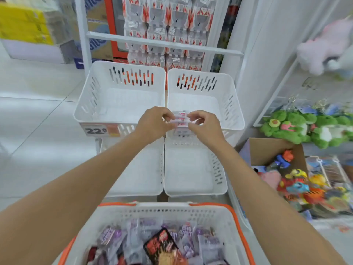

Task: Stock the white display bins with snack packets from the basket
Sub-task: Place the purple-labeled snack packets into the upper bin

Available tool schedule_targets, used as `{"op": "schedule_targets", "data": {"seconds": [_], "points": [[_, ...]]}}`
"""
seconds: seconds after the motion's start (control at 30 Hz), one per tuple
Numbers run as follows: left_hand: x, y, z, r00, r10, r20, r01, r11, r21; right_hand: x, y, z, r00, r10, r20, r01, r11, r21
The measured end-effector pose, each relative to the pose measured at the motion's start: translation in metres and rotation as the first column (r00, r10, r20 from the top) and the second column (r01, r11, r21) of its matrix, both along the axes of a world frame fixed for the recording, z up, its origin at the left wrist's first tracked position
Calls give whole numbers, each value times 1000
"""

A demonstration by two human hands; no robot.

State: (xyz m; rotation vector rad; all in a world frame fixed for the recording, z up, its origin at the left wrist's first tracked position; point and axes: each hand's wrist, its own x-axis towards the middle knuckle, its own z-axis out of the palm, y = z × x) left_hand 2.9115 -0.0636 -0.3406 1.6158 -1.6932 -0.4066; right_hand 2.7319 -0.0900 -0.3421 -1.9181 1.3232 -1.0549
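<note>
Head view puts the stack of small white-and-red snack packets (180, 119) at centre frame, pinched from both ends. The left hand (152, 125) grips its left edge and the right hand (205, 127) grips its right edge, fingers curled round it. I read this two-handed hold as a way to keep the thin packets squared up as one block so they go in tidy. The stack hovers over the front rim of the upper right bin (229, 96), which I judge to be the target. The packets look flat and glossy, with red bands of print too blurred for me to read.

Just left of it, wall to wall, the upper left bin (86, 104) carries a price tag (95, 130) on its front. Below, nearer the bottom of the frame, sit the lower left bin (141, 178) and lower right bin (191, 175); I see no stock in any of the four yet. At bottom centre the orange-rimmed basket (172, 213) holds the supply: purple packets (112, 238) and a black-and-red packet (164, 247). Green plush toys (298, 127) and a cardboard box (267, 150) fill the right edge.
</note>
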Motion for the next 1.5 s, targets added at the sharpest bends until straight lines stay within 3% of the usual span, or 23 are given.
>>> {"op": "schedule_targets", "data": {"seconds": [0.07, 0.17, 0.33, 0.47, 0.57, 0.63, 0.7, 0.83, 0.9, 0.93, 1.03, 1.13, 1.23, 1.33, 1.4, 1.5], "points": [[-5, 31, -11, 1000, -20, -7, 20, 998, 56, -5, 36, -16, 1000, -17, 6, 17, 998, 56], [-15, 79, -47, 999, -43, -12, 45, 980, 193, -19, 84, -65, 994, 26, -106, -5, 980, 199], [-17, 162, -122, 996, -77, -44, 88, 901, 424, -61, 151, -168, 958, 142, -249, -7, 881, 473], [-8, 199, -169, 994, -47, -97, 92, 845, 526, -107, 163, -225, 901, 145, -410, 140, 796, 589], [-9, 202, -184, 990, 12, -143, 71, 823, 563, -126, 174, -249, 906, 276, -319, 39, 699, 714], [-14, 203, -187, 982, 17, -190, 94, 824, 559, -129, 182, -260, 861, 344, -376, 14, 721, 693], [-21, 205, -187, 972, 13, -234, 123, 822, 556, -124, 189, -268, 843, 264, -469, 73, 808, 585], [-33, 207, -187, 968, 30, -248, 127, 796, 592, -107, 195, -277, 820, 201, -536, 89, 880, 467], [-34, 206, -183, 965, 47, -259, 115, 809, 577, -98, 191, -263, 901, 111, -419, 90, 897, 433], [-34, 204, -180, 954, 54, -294, 127, 817, 562, -93, 188, -247, 957, 74, -282, 69, 882, 467], [-41, 200, -168, 930, -56, -363, 253, 816, 521, -77, 181, -189, 985, 166, 44, -159, 787, 596], [-52, 201, -165, 930, -194, -311, 344, 755, 558, -62, 182, -159, 935, 315, 163, -347, 719, 603], [-46, 202, -178, 947, -118, -300, 284, 745, 604, -63, 185, -159, 958, 240, 155, -285, 750, 597], [-34, 205, -192, 940, 15, -341, 222, 732, 645, -83, 190, -186, 978, 203, -41, -134, 772, 622], [-30, 206, -198, 906, 110, -408, 228, 686, 691, -97, 197, -216, 895, 341, -286, -66, 737, 673], [-29, 207, -201, 874, 150, -463, 257, 666, 701, -105, 212, -248, 762, 480, -434, -10, 680, 734]]}}
